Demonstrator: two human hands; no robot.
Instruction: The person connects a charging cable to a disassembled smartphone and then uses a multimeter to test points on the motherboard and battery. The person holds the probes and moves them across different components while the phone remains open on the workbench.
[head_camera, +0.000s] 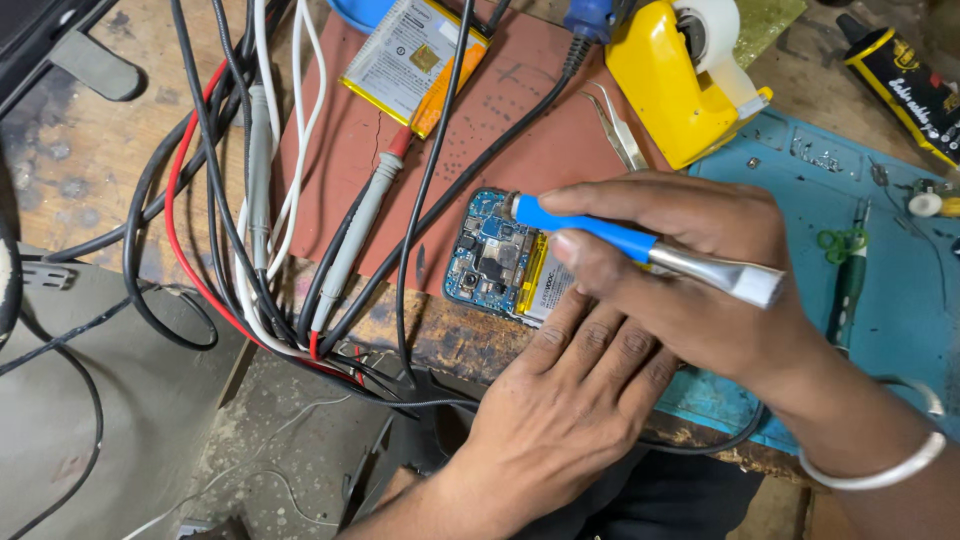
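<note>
firmly, right hand (690, 270) around blue-handled tool (640, 245), left hand (580, 370) flat against opened phone (505, 255)

A yellow tape dispenser (675, 75), steel tweezers (618, 128), a loose flat battery (412, 58) and tangled cables (230, 200) lie around.

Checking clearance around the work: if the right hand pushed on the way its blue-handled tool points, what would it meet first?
The right hand aims the blue-handled tool leftward; its tip already seems to touch the opened phone's circuit board, though depth is uncertain.

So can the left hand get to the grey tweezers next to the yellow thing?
Probably not right away: the left hand rests on the opened phone, and the right hand with its blue-handled tool lies between it and the tweezers.
</note>
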